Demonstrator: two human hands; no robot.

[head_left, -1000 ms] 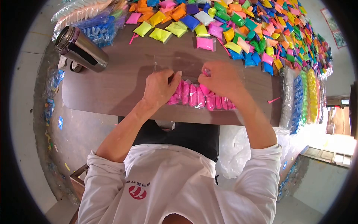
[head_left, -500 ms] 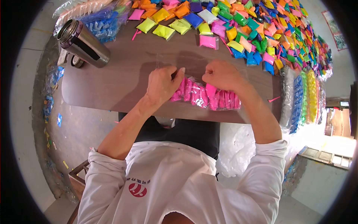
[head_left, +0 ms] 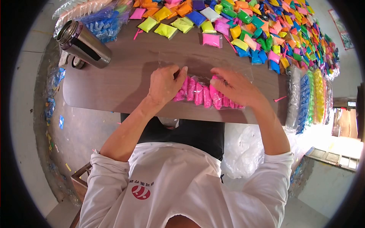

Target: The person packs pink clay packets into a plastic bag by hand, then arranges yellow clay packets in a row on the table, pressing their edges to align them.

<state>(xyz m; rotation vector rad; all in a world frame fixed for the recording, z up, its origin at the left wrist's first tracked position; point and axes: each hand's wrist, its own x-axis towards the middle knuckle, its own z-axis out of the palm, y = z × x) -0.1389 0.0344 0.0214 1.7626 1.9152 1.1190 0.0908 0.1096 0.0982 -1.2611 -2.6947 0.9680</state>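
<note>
A row of small pink packets stands side by side near the table's front edge, with clear plastic film around them. At the row's left end my left hand is closed, thumb and fingers pinched on the clear plastic bag, whose film sticks out above the knuckles. My right hand lies over the right part of the row, fingers stretched out and thumb apart, touching the pink packets. Its palm hides some of them.
A steel flask stands at the left, its lid beside it. Loose coloured packets are heaped along the back and right. Filled bags in rows stand at the right edge, and more bags lie at the back left.
My right hand has opened from a closed grip, its fingers now reaching out over the packets. My left hand stays nearly in place.
</note>
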